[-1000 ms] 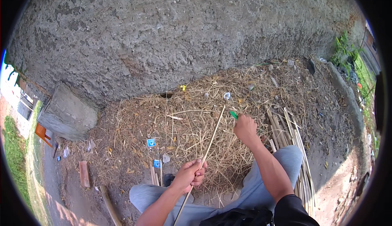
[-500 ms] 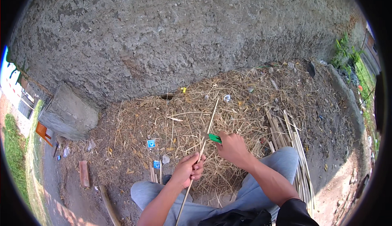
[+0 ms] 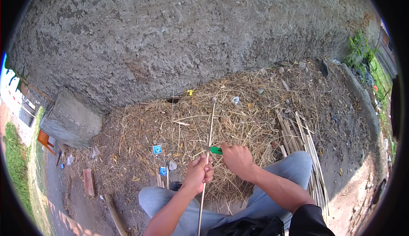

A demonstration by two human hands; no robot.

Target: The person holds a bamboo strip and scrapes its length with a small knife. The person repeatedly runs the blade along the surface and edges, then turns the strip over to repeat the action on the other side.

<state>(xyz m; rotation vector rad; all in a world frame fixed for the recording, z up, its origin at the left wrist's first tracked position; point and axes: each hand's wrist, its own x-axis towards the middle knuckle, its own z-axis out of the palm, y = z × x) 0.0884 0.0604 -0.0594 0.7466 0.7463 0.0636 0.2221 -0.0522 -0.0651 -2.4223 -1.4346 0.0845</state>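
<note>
A long, thin, pale strip of wood or bamboo (image 3: pixel 211 125) runs from my lap up over the shavings. My left hand (image 3: pixel 198 173) is wrapped around it a little below its middle. In my right hand (image 3: pixel 238 160) is a green-handled utility knife (image 3: pixel 216 150), gripped with the fingers closed. Its blade lies against the strip just above my left fingers. Curled shavings (image 3: pixel 230 176) cover the ground beneath both hands.
Beside my right knee lies a bundle of pale strips (image 3: pixel 313 163). A rough grey wall (image 3: pixel 204 35) rises ahead, with a concrete block (image 3: pixel 74 116) at left. A brick piece (image 3: pixel 88 182), a wooden stick (image 3: pixel 113 214) and blue packets (image 3: pixel 157 149) lie to the left.
The knife has moved down and left along the strip, closer to my left hand. The strip's far end has swung left, so it stands more upright in view.
</note>
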